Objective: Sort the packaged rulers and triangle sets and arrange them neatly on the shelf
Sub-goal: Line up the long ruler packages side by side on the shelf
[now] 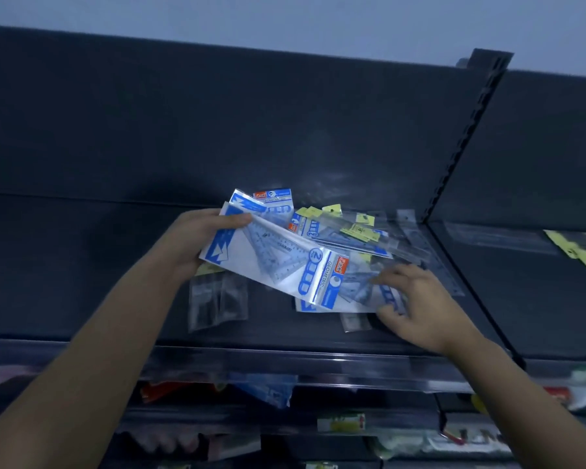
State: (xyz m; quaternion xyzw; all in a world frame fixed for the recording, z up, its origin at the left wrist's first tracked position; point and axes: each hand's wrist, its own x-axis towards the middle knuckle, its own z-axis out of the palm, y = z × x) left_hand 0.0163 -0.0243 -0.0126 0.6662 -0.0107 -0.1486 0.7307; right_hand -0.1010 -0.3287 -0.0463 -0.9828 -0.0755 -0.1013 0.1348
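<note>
My left hand point(197, 238) grips a fan of blue-and-white triangle set packs point(271, 255) by their left end, thumb on top, held above the dark shelf point(82, 265). My right hand point(416, 302) pinches the right edge of another blue-and-white triangle pack point(356, 296) lying on the shelf. Behind these lies a loose pile of clear ruler packs with yellow tags point(359, 228). Two small clear packs point(217, 299) lie flat under my left hand.
A slotted upright point(471, 137) divides this shelf bay from the right one, where a clear pack with a yellow tag point(575, 248) lies. A clear front lip point(285, 363) edges the shelf. Lower shelves hold mixed stationery point(264, 390).
</note>
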